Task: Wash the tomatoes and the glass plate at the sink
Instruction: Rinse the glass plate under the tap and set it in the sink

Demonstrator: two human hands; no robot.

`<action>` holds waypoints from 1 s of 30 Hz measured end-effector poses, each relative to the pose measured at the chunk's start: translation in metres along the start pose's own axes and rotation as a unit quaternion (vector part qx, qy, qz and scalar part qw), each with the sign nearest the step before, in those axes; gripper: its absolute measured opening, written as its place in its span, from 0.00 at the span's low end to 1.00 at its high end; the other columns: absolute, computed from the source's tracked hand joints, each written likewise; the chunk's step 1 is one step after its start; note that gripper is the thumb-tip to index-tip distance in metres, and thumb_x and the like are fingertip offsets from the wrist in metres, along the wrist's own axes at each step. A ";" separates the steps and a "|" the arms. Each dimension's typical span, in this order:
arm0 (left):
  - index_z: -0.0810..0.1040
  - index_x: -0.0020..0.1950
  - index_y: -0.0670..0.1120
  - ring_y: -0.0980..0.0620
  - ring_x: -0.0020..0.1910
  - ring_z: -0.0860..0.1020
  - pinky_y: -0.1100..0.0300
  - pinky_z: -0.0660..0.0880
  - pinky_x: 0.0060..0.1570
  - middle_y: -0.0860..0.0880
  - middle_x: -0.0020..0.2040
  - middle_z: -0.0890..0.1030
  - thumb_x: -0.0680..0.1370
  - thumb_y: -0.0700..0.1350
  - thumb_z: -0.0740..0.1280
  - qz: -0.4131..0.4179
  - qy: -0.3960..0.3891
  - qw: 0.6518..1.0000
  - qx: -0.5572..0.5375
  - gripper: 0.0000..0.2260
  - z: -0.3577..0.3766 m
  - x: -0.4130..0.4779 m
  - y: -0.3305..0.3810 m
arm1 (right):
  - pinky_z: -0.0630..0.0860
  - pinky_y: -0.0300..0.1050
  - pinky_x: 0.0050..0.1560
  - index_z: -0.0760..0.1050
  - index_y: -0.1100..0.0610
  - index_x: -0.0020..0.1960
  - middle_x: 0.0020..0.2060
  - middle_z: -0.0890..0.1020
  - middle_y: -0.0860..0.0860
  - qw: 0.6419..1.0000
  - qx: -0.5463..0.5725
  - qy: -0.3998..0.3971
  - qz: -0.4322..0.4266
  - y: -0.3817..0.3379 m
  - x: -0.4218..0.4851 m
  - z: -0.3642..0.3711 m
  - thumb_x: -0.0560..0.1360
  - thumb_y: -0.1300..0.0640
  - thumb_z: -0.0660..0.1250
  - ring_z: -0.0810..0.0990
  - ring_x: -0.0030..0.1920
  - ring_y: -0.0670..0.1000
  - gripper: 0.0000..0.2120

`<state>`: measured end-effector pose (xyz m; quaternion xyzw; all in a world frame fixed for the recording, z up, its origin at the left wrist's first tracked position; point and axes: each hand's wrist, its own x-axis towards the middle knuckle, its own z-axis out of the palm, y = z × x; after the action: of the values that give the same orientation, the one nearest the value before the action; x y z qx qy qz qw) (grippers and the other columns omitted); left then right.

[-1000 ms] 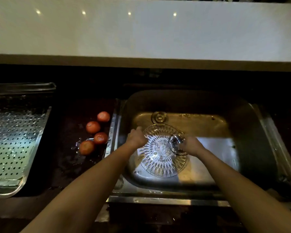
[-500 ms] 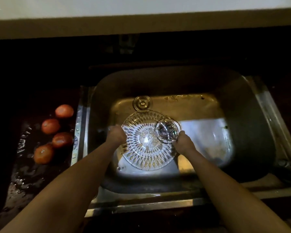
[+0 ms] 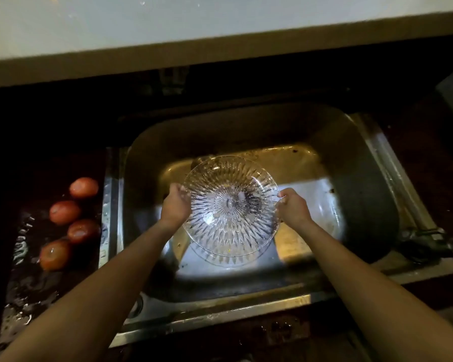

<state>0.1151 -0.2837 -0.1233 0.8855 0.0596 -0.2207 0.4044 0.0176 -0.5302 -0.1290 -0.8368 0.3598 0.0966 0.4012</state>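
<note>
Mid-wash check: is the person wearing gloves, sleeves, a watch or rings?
No. The left hand and right hand are ungloved, with no rings visible in the dim light. The left forearm and right forearm are bare to the frame's edge: no sleeves, watch or bracelets.

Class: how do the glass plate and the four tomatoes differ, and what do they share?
The glass plate is clear and patterned; the tomatoes are red and opaque. The plate is held over the sink by the left hand and right hand; the tomatoes lie untouched on the counter. Both look wet.
</note>
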 end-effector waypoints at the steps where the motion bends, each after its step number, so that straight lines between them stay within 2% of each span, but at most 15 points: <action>1: 0.63 0.62 0.40 0.36 0.46 0.79 0.43 0.78 0.49 0.34 0.53 0.77 0.80 0.41 0.57 0.023 -0.004 0.999 -0.036 0.11 -0.002 -0.006 0.007 | 0.75 0.49 0.42 0.71 0.62 0.57 0.46 0.80 0.62 0.999 0.030 0.009 -0.002 -0.004 -0.005 -0.011 0.75 0.68 0.56 0.80 0.44 0.60 0.12; 3: 0.62 0.63 0.41 0.38 0.39 0.79 0.40 0.79 0.43 0.36 0.49 0.76 0.81 0.42 0.56 0.055 -0.007 0.994 -0.098 0.12 -0.004 -0.021 0.023 | 0.76 0.50 0.38 0.71 0.61 0.58 0.43 0.78 0.59 0.997 0.071 0.028 -0.006 -0.013 -0.016 -0.034 0.76 0.68 0.57 0.78 0.38 0.58 0.12; 4: 0.62 0.64 0.42 0.40 0.35 0.79 0.43 0.80 0.39 0.39 0.46 0.76 0.81 0.42 0.56 0.071 -0.008 0.990 -0.121 0.12 -0.004 -0.026 0.031 | 0.76 0.49 0.36 0.71 0.60 0.58 0.43 0.78 0.58 0.996 0.083 0.037 -0.010 -0.017 -0.022 -0.046 0.76 0.68 0.57 0.78 0.38 0.57 0.12; 6: 0.63 0.64 0.43 0.50 0.28 0.78 0.59 0.77 0.25 0.45 0.40 0.77 0.82 0.42 0.55 0.093 0.000 0.984 -0.151 0.11 -0.003 -0.034 0.048 | 0.77 0.51 0.39 0.72 0.59 0.57 0.46 0.78 0.59 0.994 0.092 0.055 -0.023 -0.025 -0.033 -0.071 0.77 0.66 0.57 0.77 0.40 0.57 0.11; 8: 0.64 0.63 0.45 0.56 0.23 0.77 0.67 0.69 0.17 0.47 0.38 0.77 0.82 0.42 0.54 0.100 0.006 0.980 -0.175 0.10 -0.002 -0.040 0.065 | 0.78 0.55 0.45 0.72 0.60 0.57 0.49 0.78 0.61 0.992 0.097 0.063 -0.046 -0.031 -0.047 -0.096 0.77 0.65 0.58 0.77 0.42 0.57 0.10; 9: 0.65 0.62 0.46 0.57 0.22 0.77 0.68 0.68 0.17 0.45 0.40 0.77 0.82 0.42 0.54 0.102 0.008 0.977 -0.188 0.09 -0.002 -0.042 0.072 | 0.78 0.55 0.47 0.72 0.61 0.58 0.50 0.79 0.61 0.991 0.095 0.067 -0.060 -0.034 -0.054 -0.108 0.78 0.64 0.58 0.78 0.43 0.57 0.10; 11: 0.65 0.59 0.49 0.53 0.28 0.77 0.69 0.69 0.18 0.40 0.47 0.76 0.82 0.43 0.53 0.106 0.003 0.972 -0.210 0.07 -0.002 -0.049 0.087 | 0.77 0.53 0.47 0.72 0.62 0.61 0.51 0.80 0.61 0.991 0.053 0.093 -0.084 -0.037 -0.068 -0.129 0.78 0.61 0.59 0.79 0.46 0.58 0.12; 13: 0.65 0.57 0.51 0.50 0.34 0.76 0.68 0.71 0.21 0.38 0.51 0.74 0.82 0.43 0.53 0.106 -0.004 0.970 -0.219 0.06 -0.001 -0.056 0.102 | 0.74 0.51 0.50 0.72 0.61 0.62 0.54 0.79 0.61 0.980 -0.031 0.169 -0.101 -0.035 -0.083 -0.150 0.79 0.57 0.59 0.78 0.52 0.59 0.14; 15: 0.66 0.59 0.49 0.50 0.35 0.75 0.67 0.71 0.21 0.39 0.51 0.73 0.82 0.43 0.53 0.115 0.000 0.969 -0.218 0.07 0.000 -0.062 0.117 | 0.73 0.53 0.50 0.72 0.61 0.61 0.56 0.76 0.61 0.949 -0.113 0.273 -0.110 -0.028 -0.099 -0.171 0.78 0.56 0.59 0.76 0.54 0.62 0.14; 17: 0.66 0.61 0.46 0.52 0.32 0.74 0.67 0.71 0.22 0.40 0.48 0.74 0.82 0.43 0.53 0.132 0.013 0.971 -0.199 0.09 0.002 -0.066 0.133 | 0.73 0.54 0.49 0.71 0.61 0.60 0.57 0.74 0.62 0.928 -0.147 0.336 -0.068 -0.017 -0.112 -0.186 0.78 0.56 0.58 0.75 0.54 0.63 0.14; 19: 0.66 0.60 0.44 0.55 0.29 0.74 0.69 0.70 0.21 0.44 0.42 0.73 0.82 0.41 0.53 0.154 0.018 0.969 -0.191 0.08 0.006 -0.071 0.146 | 0.74 0.54 0.50 0.70 0.60 0.61 0.58 0.73 0.61 0.935 -0.152 0.318 0.024 -0.007 -0.121 -0.192 0.79 0.55 0.57 0.75 0.55 0.62 0.14; 21: 0.66 0.60 0.45 0.56 0.28 0.74 0.72 0.68 0.18 0.48 0.39 0.72 0.82 0.41 0.53 0.160 0.009 0.965 -0.207 0.08 0.010 -0.076 0.157 | 0.73 0.53 0.52 0.70 0.63 0.60 0.58 0.74 0.61 0.950 -0.160 0.256 0.085 0.002 -0.125 -0.188 0.80 0.54 0.55 0.75 0.55 0.62 0.15; 24: 0.65 0.63 0.43 0.54 0.29 0.72 0.71 0.68 0.18 0.49 0.39 0.71 0.82 0.41 0.53 0.156 0.000 0.963 -0.218 0.10 0.018 -0.080 0.166 | 0.73 0.53 0.52 0.73 0.68 0.54 0.53 0.78 0.65 0.965 -0.121 0.216 0.088 0.016 -0.127 -0.178 0.80 0.56 0.54 0.76 0.55 0.65 0.16; 27: 0.66 0.61 0.45 0.54 0.28 0.72 0.70 0.69 0.18 0.49 0.37 0.72 0.82 0.41 0.53 0.148 -0.009 0.960 -0.239 0.09 0.024 -0.083 0.170 | 0.74 0.56 0.53 0.75 0.67 0.54 0.51 0.79 0.65 0.964 -0.033 0.242 0.110 0.026 -0.126 -0.173 0.81 0.57 0.54 0.78 0.53 0.65 0.16; 30: 0.65 0.59 0.48 0.52 0.28 0.74 0.64 0.72 0.22 0.46 0.36 0.75 0.82 0.43 0.53 0.124 -0.030 0.954 -0.272 0.07 0.032 -0.082 0.170 | 0.76 0.57 0.52 0.76 0.63 0.54 0.46 0.81 0.63 0.952 0.045 0.292 0.082 0.034 -0.125 -0.163 0.80 0.57 0.55 0.79 0.49 0.63 0.14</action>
<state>0.0792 -0.4148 0.0119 0.7353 -0.0051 -0.1706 0.6560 -0.1166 -0.5993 0.0148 -0.7771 0.5324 -0.1357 0.3071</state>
